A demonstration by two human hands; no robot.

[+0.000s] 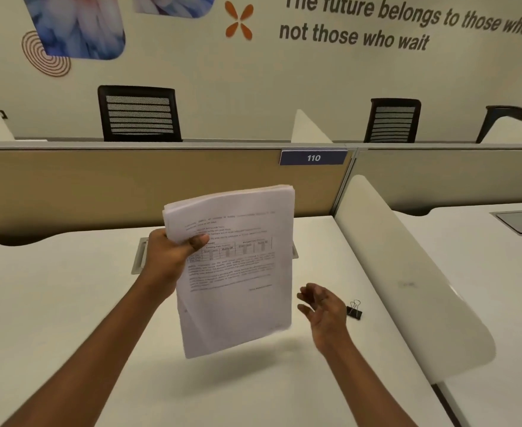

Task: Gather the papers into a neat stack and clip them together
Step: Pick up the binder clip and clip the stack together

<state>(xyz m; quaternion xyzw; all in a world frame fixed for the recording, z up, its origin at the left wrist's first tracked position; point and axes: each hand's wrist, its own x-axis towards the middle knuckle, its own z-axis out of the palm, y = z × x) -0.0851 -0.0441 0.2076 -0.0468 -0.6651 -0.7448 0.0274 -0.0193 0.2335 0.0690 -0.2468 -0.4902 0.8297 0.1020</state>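
1. Head view, task items: A stack of papers point(238, 272) is held in the air above the white counter point(68, 303), near its middle. The stack is tilted, with the printed face turned toward the camera. The sheets look roughly squared, though slightly fanned edges are seen at the top left corner.
2. Head view, left hand: The left hand point(169, 257) is clamped on the upper left edge of the papers, with the thumb pressed on the front face and the fingers hidden behind.
3. Head view, right hand: The right hand point(324, 306) is held just right of the stack's lower edge, apart from it. Its fingers are spread and loosely bent, and nothing is held.
4. Head view, clip: A black binder clip point(354, 309) lies on the counter just beyond the right hand. Contact between them cannot be told.
5. Head view, surroundings: A tan partition point(130, 186) bearing a blue label point(313, 158) marked "110" is noted behind the counter. A white divider point(407, 272) stands on the right. Black chairs point(139, 114) are seen beyond the partition.
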